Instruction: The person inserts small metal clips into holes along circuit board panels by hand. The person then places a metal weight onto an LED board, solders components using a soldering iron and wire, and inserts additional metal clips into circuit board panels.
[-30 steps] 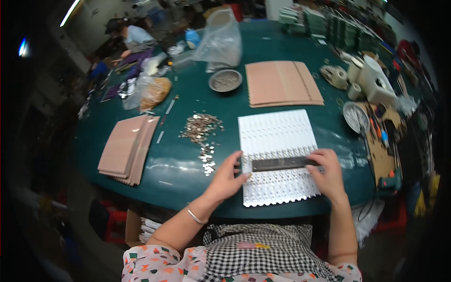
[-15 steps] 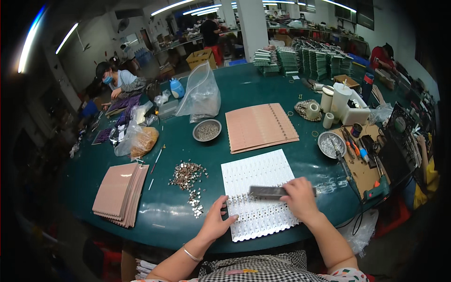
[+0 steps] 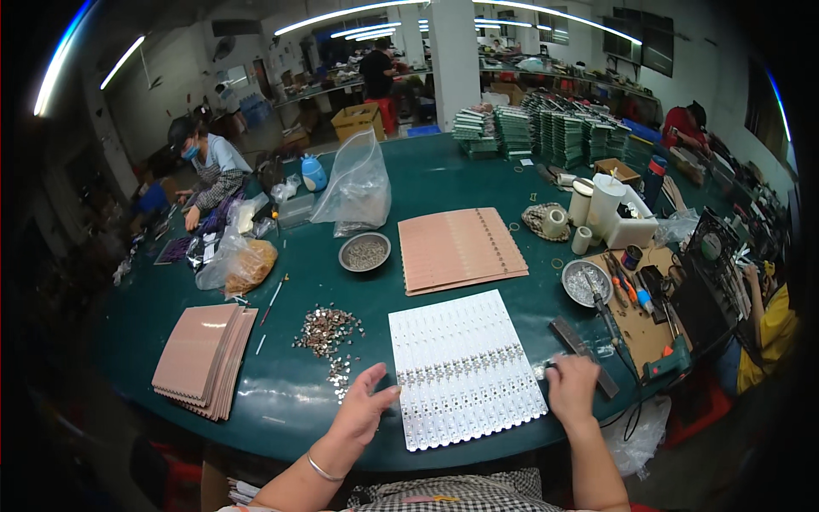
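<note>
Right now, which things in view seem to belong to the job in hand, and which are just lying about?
Seemingly in the job:
white sheet, by the left hand
dark bar, by the right hand
small metal pieces, heaped nearby

Probably just lying about:
blue bottle
red-capped flask

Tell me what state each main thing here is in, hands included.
White sheet: lying flat
Dark bar: lying off the sheet
Left hand: open
Right hand: curled, grip unclear
Metal pieces: loosely heaped
Clear bag: upright, partly filled
Left bowl: uncovered, with contents
Green-handled tool: set down, power unclear
</note>
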`<action>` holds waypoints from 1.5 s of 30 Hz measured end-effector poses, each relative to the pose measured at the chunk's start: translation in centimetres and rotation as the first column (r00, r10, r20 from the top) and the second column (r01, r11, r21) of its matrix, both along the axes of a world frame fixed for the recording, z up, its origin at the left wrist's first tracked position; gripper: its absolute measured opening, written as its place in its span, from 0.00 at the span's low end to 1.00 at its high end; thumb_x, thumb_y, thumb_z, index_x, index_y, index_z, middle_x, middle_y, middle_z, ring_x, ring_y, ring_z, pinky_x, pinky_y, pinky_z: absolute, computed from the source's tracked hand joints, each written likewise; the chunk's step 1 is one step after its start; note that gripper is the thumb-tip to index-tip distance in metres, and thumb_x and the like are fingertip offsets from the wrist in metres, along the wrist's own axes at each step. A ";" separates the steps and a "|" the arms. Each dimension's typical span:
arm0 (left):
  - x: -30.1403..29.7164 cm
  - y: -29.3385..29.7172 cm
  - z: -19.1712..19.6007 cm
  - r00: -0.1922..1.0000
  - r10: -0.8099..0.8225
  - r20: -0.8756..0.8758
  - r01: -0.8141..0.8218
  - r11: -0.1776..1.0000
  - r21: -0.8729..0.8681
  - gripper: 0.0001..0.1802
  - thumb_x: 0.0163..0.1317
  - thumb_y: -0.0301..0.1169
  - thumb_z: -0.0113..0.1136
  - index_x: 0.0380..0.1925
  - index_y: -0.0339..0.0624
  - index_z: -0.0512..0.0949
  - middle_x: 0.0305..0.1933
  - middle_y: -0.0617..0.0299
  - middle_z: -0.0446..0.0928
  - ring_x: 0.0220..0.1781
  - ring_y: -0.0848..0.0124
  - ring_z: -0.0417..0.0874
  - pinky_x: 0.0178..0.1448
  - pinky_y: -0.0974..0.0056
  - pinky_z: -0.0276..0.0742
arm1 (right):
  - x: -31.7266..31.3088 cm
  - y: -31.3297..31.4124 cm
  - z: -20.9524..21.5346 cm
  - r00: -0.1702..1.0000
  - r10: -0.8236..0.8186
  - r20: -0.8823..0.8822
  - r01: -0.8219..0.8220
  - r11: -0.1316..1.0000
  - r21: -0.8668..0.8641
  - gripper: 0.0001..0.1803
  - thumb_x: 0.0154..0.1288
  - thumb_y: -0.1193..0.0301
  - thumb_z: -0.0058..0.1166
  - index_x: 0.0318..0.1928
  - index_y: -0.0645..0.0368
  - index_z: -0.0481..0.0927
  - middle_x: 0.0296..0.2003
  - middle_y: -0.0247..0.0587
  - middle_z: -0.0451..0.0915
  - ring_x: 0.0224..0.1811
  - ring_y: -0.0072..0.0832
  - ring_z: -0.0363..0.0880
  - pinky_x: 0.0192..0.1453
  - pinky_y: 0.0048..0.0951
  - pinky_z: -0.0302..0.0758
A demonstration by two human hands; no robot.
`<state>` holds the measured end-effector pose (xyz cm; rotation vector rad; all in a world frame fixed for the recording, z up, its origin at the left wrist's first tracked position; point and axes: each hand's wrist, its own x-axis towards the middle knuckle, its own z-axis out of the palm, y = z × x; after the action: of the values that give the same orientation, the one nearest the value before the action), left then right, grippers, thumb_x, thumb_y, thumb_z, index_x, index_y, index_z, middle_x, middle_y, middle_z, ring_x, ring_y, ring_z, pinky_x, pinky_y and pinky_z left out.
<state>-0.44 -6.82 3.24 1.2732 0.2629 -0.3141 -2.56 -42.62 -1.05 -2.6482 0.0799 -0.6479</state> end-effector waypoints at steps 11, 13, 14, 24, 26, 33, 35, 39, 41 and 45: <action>1.2 0.9 0.0 0.980 0.091 0.179 -0.086 0.996 -0.034 0.22 0.57 0.12 0.61 0.53 0.29 0.76 0.48 0.55 0.83 0.47 0.71 0.84 0.54 0.68 0.80 | 1.2 3.8 3.5 0.975 0.200 -0.091 -0.007 0.443 0.896 0.07 0.63 0.82 0.58 0.42 0.64 0.80 0.29 0.26 0.75 0.32 0.13 0.73 0.38 0.17 0.71; 1.5 0.9 0.5 0.920 0.116 0.375 -0.140 0.990 0.036 0.17 0.56 0.13 0.64 0.46 0.34 0.78 0.41 0.61 0.82 0.42 0.75 0.82 0.49 0.69 0.79 | 1.8 3.7 4.7 0.991 0.133 0.012 -0.097 0.656 0.748 0.04 0.65 0.80 0.56 0.35 0.60 0.75 0.29 0.25 0.73 0.30 0.12 0.67 0.34 0.17 0.66; 1.6 0.9 0.8 0.889 0.104 0.447 -0.183 0.973 0.137 0.14 0.56 0.14 0.65 0.43 0.34 0.79 0.37 0.64 0.81 0.38 0.78 0.80 0.45 0.71 0.77 | 2.2 4.0 4.9 0.982 0.146 0.124 -0.186 0.577 0.795 0.05 0.68 0.79 0.55 0.34 0.59 0.74 0.27 0.24 0.70 0.29 0.12 0.65 0.34 0.18 0.64; -0.9 1.7 0.3 0.597 -0.217 0.772 -0.182 0.901 0.394 0.09 0.50 0.21 0.72 0.33 0.36 0.85 0.35 0.57 0.86 0.39 0.67 0.84 0.39 0.67 0.76 | -1.1 3.4 0.9 0.938 0.187 0.293 -0.283 0.900 0.332 0.13 0.53 0.68 0.67 0.37 0.58 0.78 0.39 0.40 0.78 0.47 0.38 0.75 0.53 0.36 0.71; -1.3 1.7 0.1 0.579 -0.232 0.782 -0.188 0.895 0.405 0.08 0.50 0.21 0.71 0.32 0.36 0.84 0.35 0.57 0.86 0.38 0.66 0.85 0.40 0.67 0.76 | -0.7 1.7 -1.0 0.887 0.332 0.321 -0.393 0.907 0.149 0.15 0.52 0.71 0.68 0.40 0.58 0.78 0.38 0.40 0.79 0.46 0.37 0.76 0.52 0.35 0.72; -2.0 1.6 -0.1 0.570 -0.247 0.784 -0.216 0.875 0.433 0.07 0.49 0.21 0.70 0.31 0.36 0.84 0.34 0.56 0.86 0.37 0.63 0.84 0.43 0.64 0.76 | -0.6 -1.2 -5.9 0.852 0.358 0.382 -0.480 0.827 0.295 0.15 0.53 0.75 0.69 0.41 0.59 0.78 0.39 0.43 0.80 0.44 0.37 0.79 0.51 0.34 0.74; -2.1 1.8 -0.1 0.576 -0.256 0.777 -0.215 0.869 0.446 0.08 0.49 0.22 0.70 0.31 0.36 0.84 0.34 0.56 0.86 0.37 0.63 0.84 0.44 0.63 0.76 | -0.7 -1.4 -5.7 0.842 0.368 0.394 -0.492 0.823 0.284 0.15 0.54 0.75 0.68 0.41 0.59 0.78 0.40 0.44 0.80 0.44 0.37 0.79 0.51 0.33 0.75; -2.2 1.8 -0.3 0.562 -0.267 0.783 -0.232 0.858 0.459 0.08 0.49 0.22 0.70 0.31 0.36 0.83 0.34 0.55 0.85 0.37 0.62 0.84 0.45 0.62 0.76 | -0.9 -1.6 -4.8 0.818 0.443 0.367 -0.550 0.790 0.273 0.16 0.55 0.74 0.68 0.43 0.61 0.77 0.42 0.47 0.78 0.45 0.36 0.79 0.53 0.32 0.75; -2.2 1.7 -0.4 0.559 -0.272 0.783 -0.250 0.845 0.472 0.09 0.48 0.23 0.71 0.31 0.36 0.83 0.34 0.55 0.85 0.38 0.62 0.84 0.46 0.61 0.76 | -0.9 -1.7 -4.4 0.816 0.460 0.350 -0.558 0.786 0.267 0.17 0.55 0.74 0.68 0.44 0.62 0.77 0.43 0.48 0.78 0.45 0.36 0.79 0.53 0.32 0.75; -2.1 1.7 -0.7 0.559 -0.261 0.787 -0.286 0.830 0.479 0.09 0.48 0.23 0.71 0.31 0.36 0.83 0.35 0.56 0.85 0.38 0.62 0.83 0.47 0.61 0.76 | -0.9 -1.6 -4.2 0.799 0.490 0.348 -0.589 0.754 0.292 0.17 0.57 0.75 0.66 0.45 0.63 0.75 0.45 0.49 0.75 0.47 0.35 0.78 0.54 0.32 0.74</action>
<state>-2.57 -5.10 2.54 1.8728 -0.5232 0.4685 -3.50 -44.26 -5.25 -2.0291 -0.5681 -0.6678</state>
